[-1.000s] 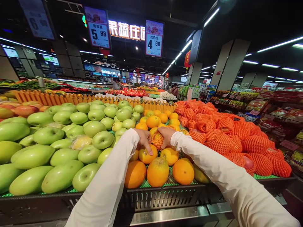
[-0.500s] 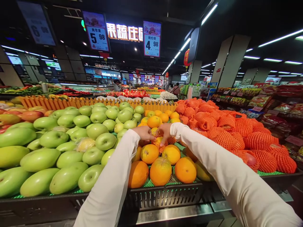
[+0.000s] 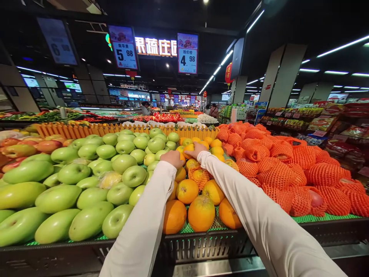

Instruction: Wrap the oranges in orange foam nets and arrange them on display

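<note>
My right hand (image 3: 198, 151) has its thumb and fingers curled on an orange (image 3: 188, 147) in the pile. Just left of it, my left hand (image 3: 173, 158) is closed against the neighbouring oranges, its fingertips mostly hidden. Nearer to me, between my forearms, lies an orange partly wrapped in an orange foam net (image 3: 198, 176). Larger bare oranges, among them a front orange (image 3: 201, 214), rest on the green mat below. White sleeves cover both my arms.
Green apples (image 3: 73, 173) fill the left side. Fruit in orange foam nets (image 3: 296, 175) is heaped on the right. A black basket edge (image 3: 207, 246) runs along the front, and a low orange picket fence (image 3: 72, 130) along the back. Price screens (image 3: 187, 54) hang above.
Both hands have left the net-wrapped orange and reached farther back in the pile. My right hand now grips a bare orange there. The camera view has shifted slightly.
</note>
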